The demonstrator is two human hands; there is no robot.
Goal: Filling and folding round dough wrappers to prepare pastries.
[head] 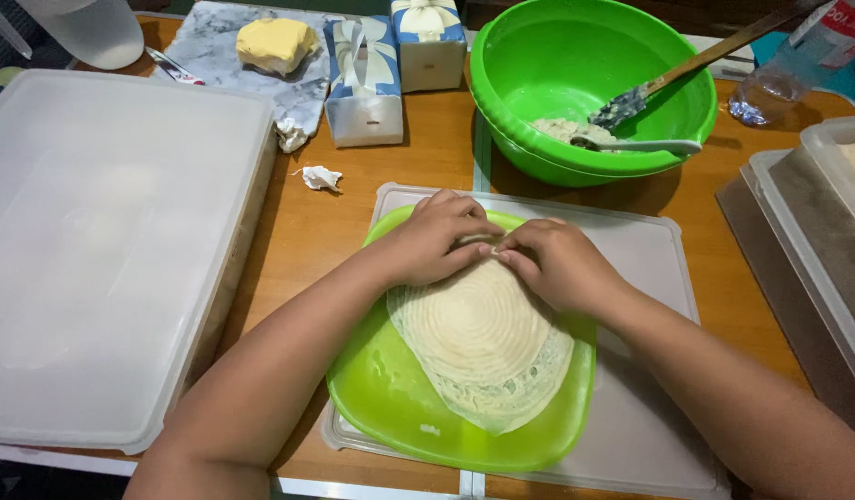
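The large translucent white plastic storage box with lid (112,250) is set on the wooden counter (321,227) to the left of the left hand; contact by the left forearm could shift it. The round green plastic mixing bowl (575,65), holding pale filling, a wooden-handled spatula (668,74) and a white spoon (645,144), stands just beyond the hands; a forward push could tip the utensils out. The square lime-green plastic plate (390,398) rests on a translucent white lid (659,435) beneath the hands and could slide under uneven pressure. The thin round pale lacy crepe (478,338) lies on that plate. Its far edge is pinched by the curled fingers of both the left hand (432,236) and the right hand (557,264), fingertips meeting. Tearing is judged the main risk if the fold is pulled too hard.
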